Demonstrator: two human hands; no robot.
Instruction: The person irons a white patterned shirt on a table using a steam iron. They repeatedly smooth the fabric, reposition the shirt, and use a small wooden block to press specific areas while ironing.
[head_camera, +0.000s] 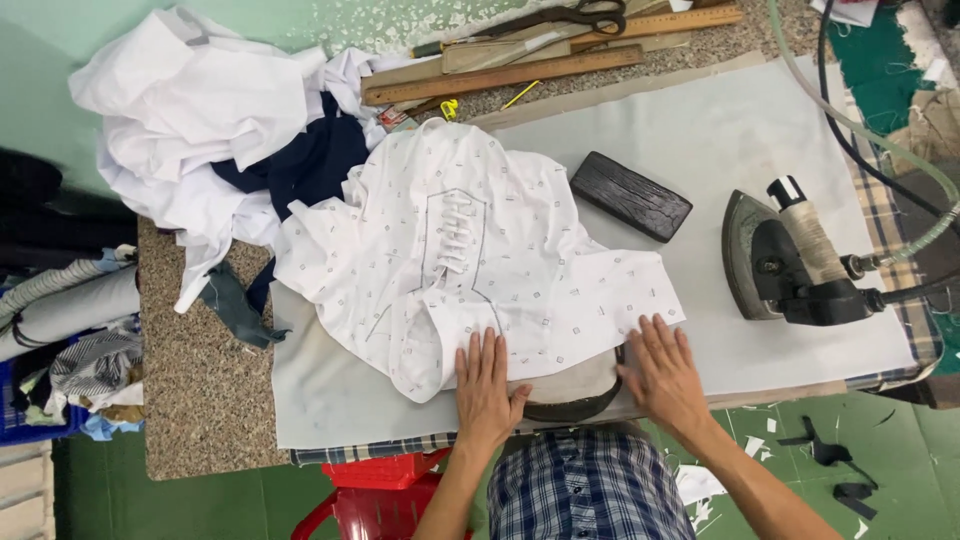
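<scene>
Speckled granite counter carries a pale grey pressing cloth, where a white patterned shirt lies crumpled over a rounded padded form at the near edge. Both palms press flat, fingers spread, gripping nothing: left hand on the hem, right hand beside it. Smoothing seems underway; pressing likely calls for the heavy iron at right. 1 dark wooden block lies between.
</scene>
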